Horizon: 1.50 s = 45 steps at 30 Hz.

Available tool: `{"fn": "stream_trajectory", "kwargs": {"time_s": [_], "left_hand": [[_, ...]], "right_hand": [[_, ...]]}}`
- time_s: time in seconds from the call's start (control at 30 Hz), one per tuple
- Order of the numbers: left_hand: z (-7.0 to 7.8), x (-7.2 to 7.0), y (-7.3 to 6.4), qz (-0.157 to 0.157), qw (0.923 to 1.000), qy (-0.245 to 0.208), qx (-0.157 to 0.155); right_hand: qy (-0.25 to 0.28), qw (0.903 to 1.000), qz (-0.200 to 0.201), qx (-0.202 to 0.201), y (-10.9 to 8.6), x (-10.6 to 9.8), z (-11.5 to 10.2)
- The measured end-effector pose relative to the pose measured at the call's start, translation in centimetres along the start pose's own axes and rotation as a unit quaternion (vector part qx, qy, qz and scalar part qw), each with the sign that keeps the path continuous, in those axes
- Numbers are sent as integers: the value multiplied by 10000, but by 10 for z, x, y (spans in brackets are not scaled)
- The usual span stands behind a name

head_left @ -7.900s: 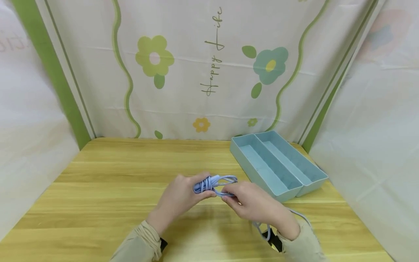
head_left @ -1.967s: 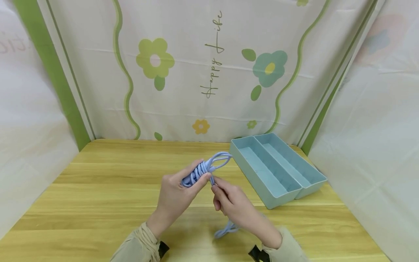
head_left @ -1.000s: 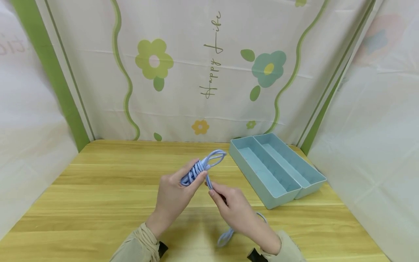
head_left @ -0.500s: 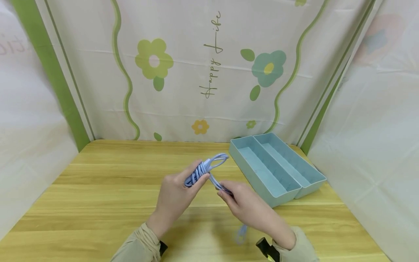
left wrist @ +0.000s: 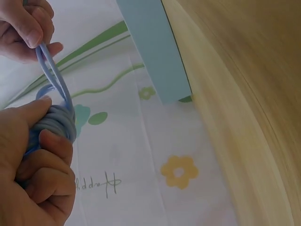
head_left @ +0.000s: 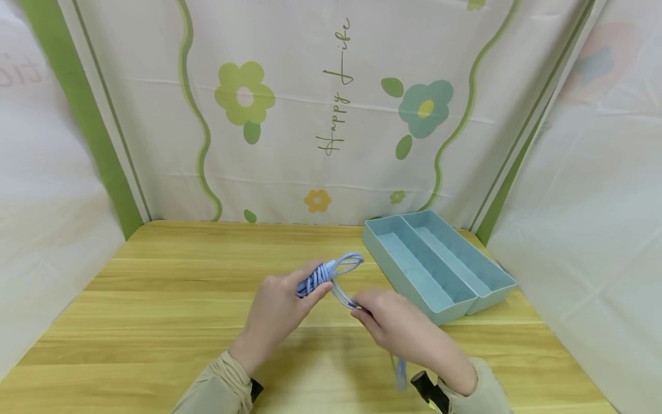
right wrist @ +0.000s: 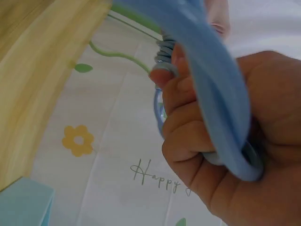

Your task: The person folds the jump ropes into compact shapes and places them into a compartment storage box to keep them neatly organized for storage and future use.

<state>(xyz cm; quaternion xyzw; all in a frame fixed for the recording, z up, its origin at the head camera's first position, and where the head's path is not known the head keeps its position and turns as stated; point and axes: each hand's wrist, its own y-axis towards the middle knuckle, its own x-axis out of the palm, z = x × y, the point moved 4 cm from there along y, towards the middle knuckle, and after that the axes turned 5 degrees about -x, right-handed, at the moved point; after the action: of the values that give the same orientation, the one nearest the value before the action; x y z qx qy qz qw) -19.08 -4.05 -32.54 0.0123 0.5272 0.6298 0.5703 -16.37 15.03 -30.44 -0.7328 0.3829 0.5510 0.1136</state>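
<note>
A light blue cable point(head_left: 316, 278) is wound into a tight bundle, with a loop sticking out at its far end. My left hand point(head_left: 274, 310) grips the bundle above the table, fingers curled round the coils point(left wrist: 56, 120) in the left wrist view. Just to the right, my right hand point(head_left: 398, 322) pinches a doubled strand that runs from the bundle. Below the right hand a loose end of the cable hangs, blurred. Thick strands point(right wrist: 211, 84) cross close in front of the right wrist camera and pass through that hand's curled fingers. The cable's ends cannot be made out.
Two light blue trays point(head_left: 438, 315), long and open-topped, stand side by side at the right of the wooden table point(head_left: 155, 322). The right hand is close to their near corner. A printed cloth point(head_left: 289, 161) hangs behind the table and at both sides.
Over the last second my right hand has moved right and slightly down, drawing the strand away from the bundle. The left hand has shifted slightly right and down. The hanging end has swung right.
</note>
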Motion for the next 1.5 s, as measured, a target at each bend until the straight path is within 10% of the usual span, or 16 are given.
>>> {"fn": "stream_trajectory", "kwargs": {"time_s": [0.43, 0.73, 1.07, 1.5], "left_hand": [[-1, 2, -3, -955, 9951, -174, -181], [6, 18, -9, -1943, 9787, -642, -196], [9, 19, -9, -2513, 9587, -1334, -22], [12, 17, -10, -2763, 9539, -1078, 463]], "right_hand": [[-989, 9865, 283, -1270, -5, -6, -8], [-1012, 9764, 779, -1740, -9, -13, -8], [-646, 9699, 1127, -2059, -10, -16, -5], [-541, 9766, 892, -1879, -9, -15, -2]]}}
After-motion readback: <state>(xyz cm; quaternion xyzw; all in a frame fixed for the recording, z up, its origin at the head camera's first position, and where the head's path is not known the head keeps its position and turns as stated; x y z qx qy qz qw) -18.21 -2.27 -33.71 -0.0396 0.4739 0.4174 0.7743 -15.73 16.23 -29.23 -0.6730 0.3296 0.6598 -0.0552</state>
